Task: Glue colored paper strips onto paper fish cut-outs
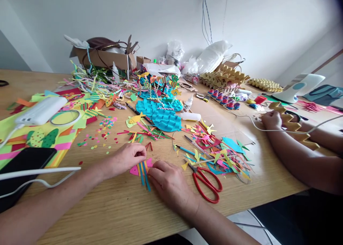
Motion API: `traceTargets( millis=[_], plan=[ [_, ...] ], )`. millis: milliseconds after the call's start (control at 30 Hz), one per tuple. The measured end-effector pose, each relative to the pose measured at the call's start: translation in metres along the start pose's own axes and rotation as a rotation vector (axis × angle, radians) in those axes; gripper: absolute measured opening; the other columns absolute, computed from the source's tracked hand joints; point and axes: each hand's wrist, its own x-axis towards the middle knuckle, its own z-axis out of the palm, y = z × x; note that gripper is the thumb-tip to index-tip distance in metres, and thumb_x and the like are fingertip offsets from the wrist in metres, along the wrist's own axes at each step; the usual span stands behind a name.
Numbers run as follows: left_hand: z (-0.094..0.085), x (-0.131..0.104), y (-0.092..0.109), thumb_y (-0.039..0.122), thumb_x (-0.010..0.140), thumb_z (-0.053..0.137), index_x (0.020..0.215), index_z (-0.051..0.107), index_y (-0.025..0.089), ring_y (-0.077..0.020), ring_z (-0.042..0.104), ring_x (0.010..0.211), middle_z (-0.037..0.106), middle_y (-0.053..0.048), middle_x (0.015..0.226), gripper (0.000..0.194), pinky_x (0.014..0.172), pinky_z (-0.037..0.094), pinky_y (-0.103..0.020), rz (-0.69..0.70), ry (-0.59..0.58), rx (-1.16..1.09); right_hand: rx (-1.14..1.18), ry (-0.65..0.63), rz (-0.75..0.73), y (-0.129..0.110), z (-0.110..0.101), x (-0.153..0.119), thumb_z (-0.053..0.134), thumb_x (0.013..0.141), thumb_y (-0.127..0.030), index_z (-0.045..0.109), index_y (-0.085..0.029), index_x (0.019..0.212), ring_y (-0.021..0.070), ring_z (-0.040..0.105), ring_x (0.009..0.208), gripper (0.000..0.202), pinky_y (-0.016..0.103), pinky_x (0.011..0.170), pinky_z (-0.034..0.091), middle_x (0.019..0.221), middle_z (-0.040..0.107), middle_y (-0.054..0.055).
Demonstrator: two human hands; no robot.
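Pale wall is seen behind a wooden counter [107, 212], on whose near part a pink paper fish [134, 170] is laid, between two bare hands. Its long axis is run roughly left to right, tilted slightly away at the right; the head is pointed left, the tail right. Across the body, orange strips and two clearly visible blue strips [147, 180] are set, their near ends left jutting past it. By the left hand [128, 155], fingers are brought together at the strips' far ends; whether one is pinched cannot be told. By the right hand [167, 179], the tail side is touched with bent fingers, their grip partly hidden. One pair of red-handled scissors [205, 182] is placed right of that hand, blades aimed away and left. One glue bottle [190, 116] is laid flat beyond. Bare wood is left between fish and near edge; paper scraps [227, 159] are crowded farther right.
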Motion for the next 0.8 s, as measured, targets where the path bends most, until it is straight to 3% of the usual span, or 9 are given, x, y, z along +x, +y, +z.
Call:
traceTargets(
  millis=[800],
  plan=[
    [0.009, 0.0, -0.005, 0.014, 0.073, 0.051, 0.062, 0.053, 0.017, -0.0108, 0.045, 0.056, 0.049, 0.003, 0.062, 0.012, 0.052, 0.03, -0.021, 0.058, 0.082, 0.031, -0.125, 0.098, -0.072, 0.003, 0.014, -0.002, 0.052, 0.082, -0.015, 0.055, -0.019, 0.075, 0.0113, 0.048, 0.063, 0.009, 0.023, 0.055, 0.031, 0.073, 0.056, -0.001]
  ],
)
